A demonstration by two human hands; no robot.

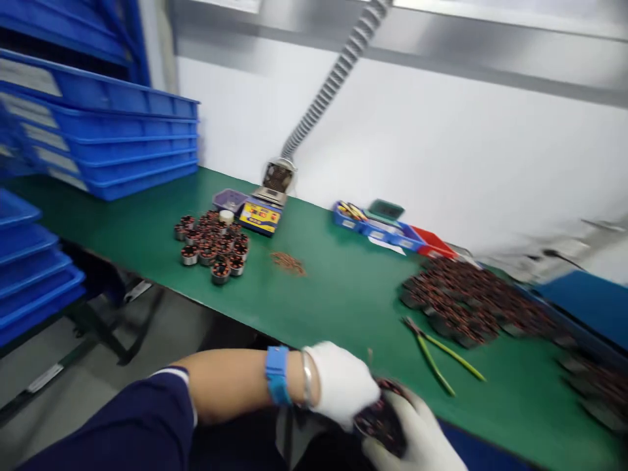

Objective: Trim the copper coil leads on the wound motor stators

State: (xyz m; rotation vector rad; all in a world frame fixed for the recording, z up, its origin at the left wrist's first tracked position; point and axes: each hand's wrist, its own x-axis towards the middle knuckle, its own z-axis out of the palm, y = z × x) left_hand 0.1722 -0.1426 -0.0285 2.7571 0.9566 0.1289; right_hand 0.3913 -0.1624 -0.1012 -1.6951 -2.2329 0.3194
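A dark round motor stator with copper windings (380, 428) is at the lower middle, just off the table's front edge. My right hand (422, 435), in a white glove, grips it from the right, with thumb and fingers around its side. My left hand (343, 384), also gloved in white, is closed against the stator's upper left; its fingertips are hidden and blurred. A short thin wire end (369, 356) sticks up beside the left hand. Green-handled pliers (439, 356) lie with their handles spread on the table, to the right of both hands.
On the green table (324, 301), a large stator pile (461, 297) stands right and a smaller stator group (213, 242) left. Copper wire scraps (288, 263), a yellow-blue device (261, 216) under an extraction hose (338, 75), small bins (377, 229) and stacked blue crates (132, 147) stand around.
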